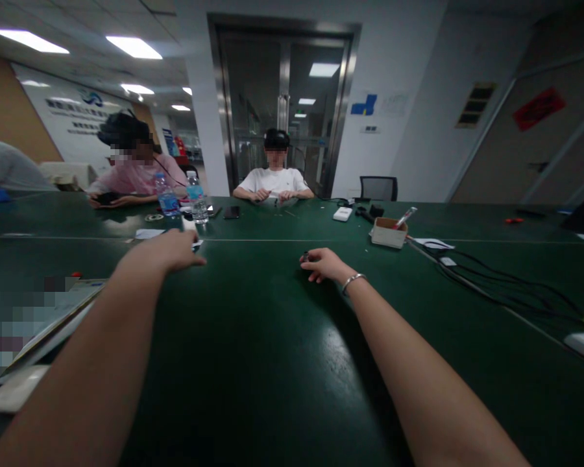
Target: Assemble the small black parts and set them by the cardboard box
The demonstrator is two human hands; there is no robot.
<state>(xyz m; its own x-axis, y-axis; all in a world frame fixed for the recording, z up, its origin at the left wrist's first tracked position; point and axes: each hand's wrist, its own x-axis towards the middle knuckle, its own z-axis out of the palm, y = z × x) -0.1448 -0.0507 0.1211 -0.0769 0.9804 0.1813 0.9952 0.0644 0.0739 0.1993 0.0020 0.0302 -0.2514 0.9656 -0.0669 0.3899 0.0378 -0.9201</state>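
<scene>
My left hand [178,251] reaches over the green table, thumb and forefinger apart. Just past its fingertips lies a small white and dark piece [197,244]; I cannot tell whether the hand touches it. The other fingers of that hand are hidden behind its back. To the right, my right hand [324,264] is low over the tabletop, a silver bangle [353,283] on its wrist. Its thumb and fingers pinch a small dark round object [305,257], too small to name more exactly.
Two water bottles [196,198] and a dark phone [231,212] stand or lie beyond my left hand. A small box [388,233] holding a pen-like item and black cables [506,272] are at right. A person [275,181] sits opposite, another [141,165] at left.
</scene>
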